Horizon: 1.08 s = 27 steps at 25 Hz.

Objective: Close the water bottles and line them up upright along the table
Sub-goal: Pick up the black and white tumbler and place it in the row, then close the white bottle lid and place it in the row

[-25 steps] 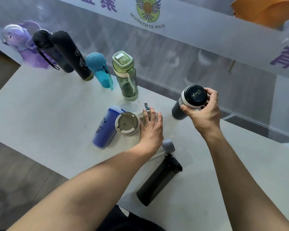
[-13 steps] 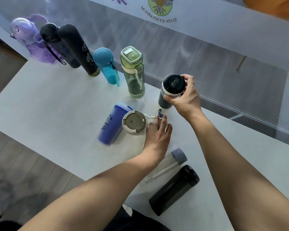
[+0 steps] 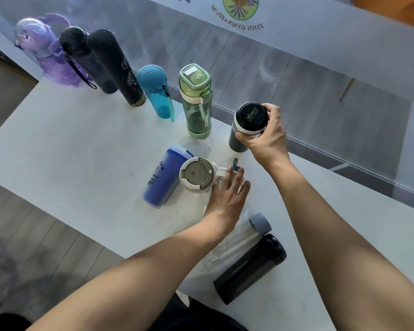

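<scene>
Several closed bottles stand upright in a row along the far edge of the white table (image 3: 69, 149): purple (image 3: 42, 50), two black ones (image 3: 81, 56) (image 3: 116, 68), blue (image 3: 157, 91) and green (image 3: 196, 101). My right hand (image 3: 267, 137) grips a grey bottle with a black lid (image 3: 249, 120), upright beside the green one. My left hand (image 3: 227, 192) rests on the handle of a white bottle (image 3: 196, 174) near the table's middle. A dark blue bottle (image 3: 164, 175) lies tilted next to it. A clear bottle with a grey cap (image 3: 239, 240) and a black bottle (image 3: 249, 268) lie on their sides near the front.
A glass partition (image 3: 320, 96) with a printed logo runs right behind the table's far edge. The table's left edge drops to a wood floor (image 3: 22, 230). A small dark object (image 3: 235, 162) stands by my left fingertips.
My right hand carried the grey bottle leftward along the far edge and now holds it upright beside the green bottle. My left hand stayed on the white bottle.
</scene>
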Tool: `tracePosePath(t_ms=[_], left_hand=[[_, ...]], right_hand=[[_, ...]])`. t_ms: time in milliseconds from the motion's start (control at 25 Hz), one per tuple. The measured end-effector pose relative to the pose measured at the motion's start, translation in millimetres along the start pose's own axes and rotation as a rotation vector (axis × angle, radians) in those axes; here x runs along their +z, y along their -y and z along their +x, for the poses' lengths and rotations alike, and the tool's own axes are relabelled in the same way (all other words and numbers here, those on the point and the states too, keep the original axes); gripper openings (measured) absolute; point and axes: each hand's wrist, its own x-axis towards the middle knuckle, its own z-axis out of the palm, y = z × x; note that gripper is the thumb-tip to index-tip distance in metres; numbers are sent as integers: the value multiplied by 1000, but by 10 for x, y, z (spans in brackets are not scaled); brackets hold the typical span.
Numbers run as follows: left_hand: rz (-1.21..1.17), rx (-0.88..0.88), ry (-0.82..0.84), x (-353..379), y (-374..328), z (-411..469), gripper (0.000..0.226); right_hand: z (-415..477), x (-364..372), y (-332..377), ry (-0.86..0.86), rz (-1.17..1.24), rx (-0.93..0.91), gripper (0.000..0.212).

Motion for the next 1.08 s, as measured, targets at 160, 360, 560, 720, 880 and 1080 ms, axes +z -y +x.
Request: tracePosePath(t_ms=[160, 360, 560, 720, 880, 1080], left_hand=[[-21, 25, -9, -92, -6, -7, 76], [-243, -41, -87, -132, 6, -99, 87], [-101, -63, -112, -76, -57, -100, 80], [-184, -157, -50, -182, -98, -29, 83], [-214, -160, -18, -215, -75, 54, 97], [-435, 38, -123, -261, -74, 1, 109]], right_hand=[[-50, -86, -64, 91, -1, 109, 109], [-546, -335, -406, 25, -29, 301, 97], [-1104, -299, -728, 75, -48, 492, 72], [-1237, -300, -777, 69, -24, 509, 66], [-1214, -320, -750, 106, 1, 522, 79], [-1164, -391, -663, 199, 250, 624, 104]])
